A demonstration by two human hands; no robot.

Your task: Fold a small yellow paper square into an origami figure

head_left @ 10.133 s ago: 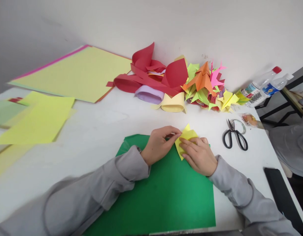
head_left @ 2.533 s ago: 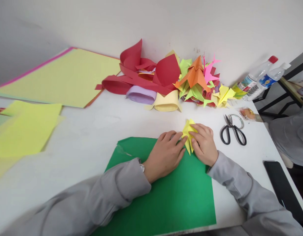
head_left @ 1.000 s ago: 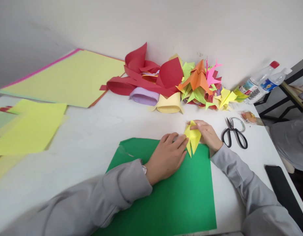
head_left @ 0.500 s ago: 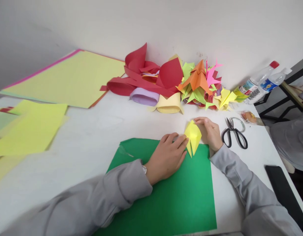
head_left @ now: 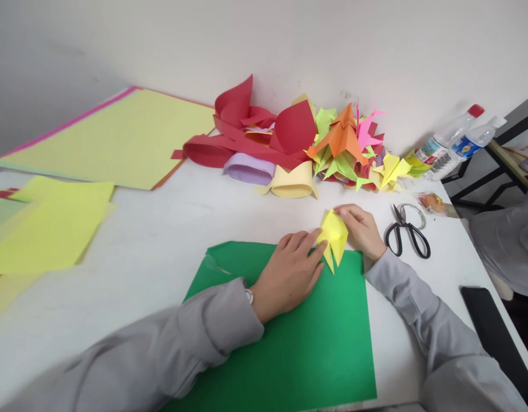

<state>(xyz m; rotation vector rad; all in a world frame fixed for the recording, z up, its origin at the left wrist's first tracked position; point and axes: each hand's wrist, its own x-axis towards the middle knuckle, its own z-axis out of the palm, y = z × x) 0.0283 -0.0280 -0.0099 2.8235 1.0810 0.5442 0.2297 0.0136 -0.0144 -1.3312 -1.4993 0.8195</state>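
Note:
A small folded yellow paper piece (head_left: 333, 237) lies at the far edge of a green sheet (head_left: 298, 343) on the white table. My left hand (head_left: 289, 272) lies flat on the green sheet, fingers stretched, its fingertips pressing the yellow piece's left edge. My right hand (head_left: 361, 230) curls round the piece from the right, with its fingertips pinching the upper flap. Both arms are in grey sleeves.
Black scissors (head_left: 407, 236) and a tape ring lie right of my right hand. A pile of folded coloured paper shapes (head_left: 345, 149) and red strips (head_left: 246, 137) sits by the wall. Yellow sheets (head_left: 118, 137) lie left. Two bottles (head_left: 456, 140), a black phone (head_left: 491, 335), another person's grey sleeve (head_left: 508, 246).
My right hand slid from on top of the yellow piece to its right side and raised its upper flap. My left hand stayed flat against the left edge.

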